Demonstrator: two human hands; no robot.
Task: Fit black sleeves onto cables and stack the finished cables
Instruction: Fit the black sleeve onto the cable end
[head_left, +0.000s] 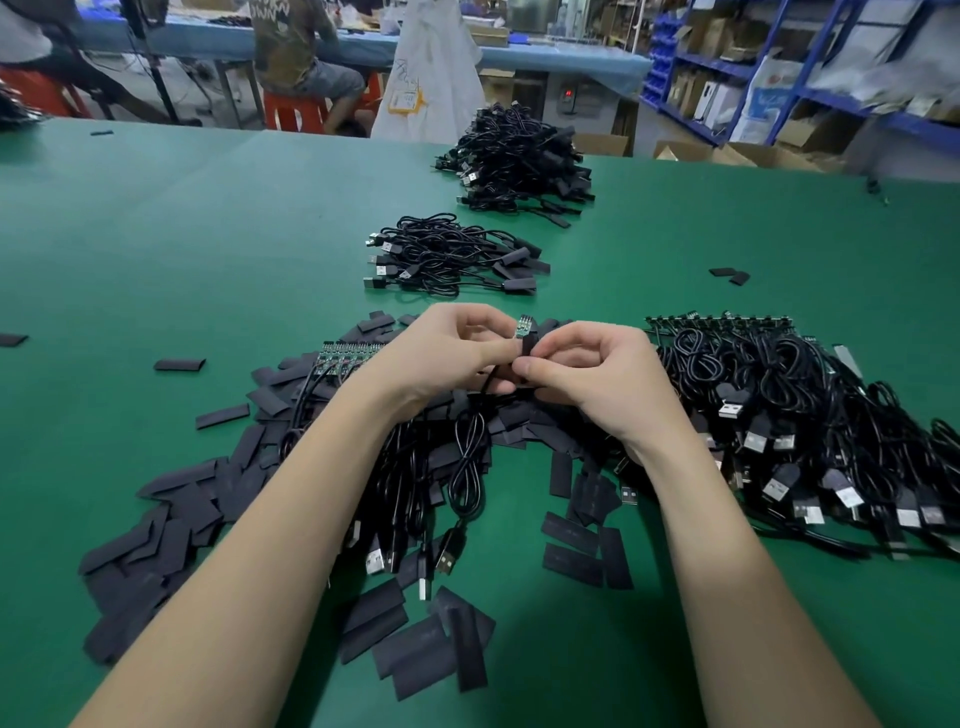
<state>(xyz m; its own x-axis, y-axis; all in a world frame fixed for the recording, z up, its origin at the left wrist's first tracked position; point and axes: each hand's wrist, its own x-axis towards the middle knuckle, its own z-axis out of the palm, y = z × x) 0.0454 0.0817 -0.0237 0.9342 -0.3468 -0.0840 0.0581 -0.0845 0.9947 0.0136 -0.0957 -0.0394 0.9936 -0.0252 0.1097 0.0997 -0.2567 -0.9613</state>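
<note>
Black sleeve (525, 349) partway over green board end of held cable (467, 457), finished cables (452, 257) stacked beyond

A plain green table mat (208, 234) carries matte black sleeves (171, 525) at seven o'clock and glossy black cables (779, 395) with silver plugs at three o'clock. The small circuit board (522, 327) at centre looks green, though it is tiny. At twelve o'clock, red stools (296, 111); at one o'clock, blue shelving (779, 67).
</note>
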